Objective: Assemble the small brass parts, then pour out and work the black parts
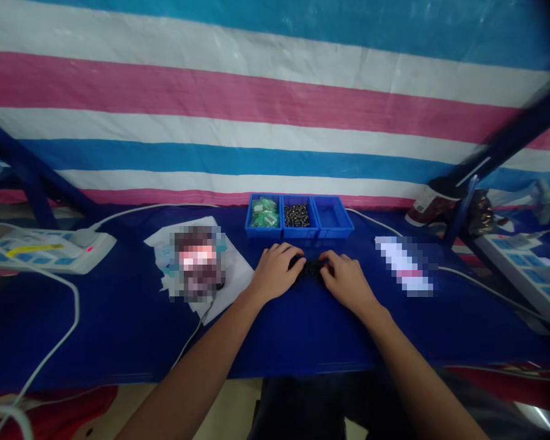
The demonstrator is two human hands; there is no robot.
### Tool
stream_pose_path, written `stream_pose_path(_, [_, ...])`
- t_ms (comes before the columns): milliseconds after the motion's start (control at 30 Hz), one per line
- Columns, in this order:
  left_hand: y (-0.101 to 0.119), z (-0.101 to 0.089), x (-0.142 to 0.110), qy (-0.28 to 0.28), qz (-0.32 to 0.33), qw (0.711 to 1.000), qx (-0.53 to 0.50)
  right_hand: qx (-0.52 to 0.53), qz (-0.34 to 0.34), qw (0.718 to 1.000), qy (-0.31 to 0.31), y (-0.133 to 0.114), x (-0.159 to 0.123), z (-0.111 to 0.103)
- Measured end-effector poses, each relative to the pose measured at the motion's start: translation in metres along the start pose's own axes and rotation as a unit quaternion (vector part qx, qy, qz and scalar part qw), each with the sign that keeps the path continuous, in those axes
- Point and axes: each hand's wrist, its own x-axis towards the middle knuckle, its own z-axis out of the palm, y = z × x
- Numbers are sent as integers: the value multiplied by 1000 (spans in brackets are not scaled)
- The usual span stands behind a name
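Observation:
A small dark clump [311, 269], perhaps several loose black pieces, lies on the blue tabletop between my two hands. My left hand [278, 269] rests palm down at its left side, with thumb and fingers curled in on the dark stuff. From the right, my right hand [346, 278] pinches at the clump's edge with bent fingers. What exactly the fingertips hold is too dark and small to make out. Just beyond the hands stand three joined blue bins: the left bin [264, 232] has green packets [264, 212], the middle one small brassy-dark metal parts [297, 215], and the right bin [333, 233] shows bare inside.
On the left, a blurred-out device [197, 260] lies on white paper [233, 275], with a cable. A blurred bright phone-like thing [406, 266] is on the right. Power strips [94, 253] flank both sides. A dark cup [428, 205] stands back right, before a striped sheet [256, 91].

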Motion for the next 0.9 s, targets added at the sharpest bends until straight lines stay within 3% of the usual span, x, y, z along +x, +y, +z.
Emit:
stream_pose_path(167, [1,-1,-2,8,4,1000,-2,25,-23,998,-46,-1,12,-7])
stream_pose_path(367, [2,-3,-3,11,-1,1000,-2,91,-71,973,-198,-1,35,-27])
stream_pose_path(467, [1,-3,-4,8,7,1000,7,124,-78,960,-239,3,36,-31])
stream_pose_path(667, [2,-4,-4,-3,18,1000,21,142,-100,962,-212,4,26,-29])
stream_pose_path(900, [3,-6,-2,-15,13,1000,17,183,-56,966,-172,3,25,-26])
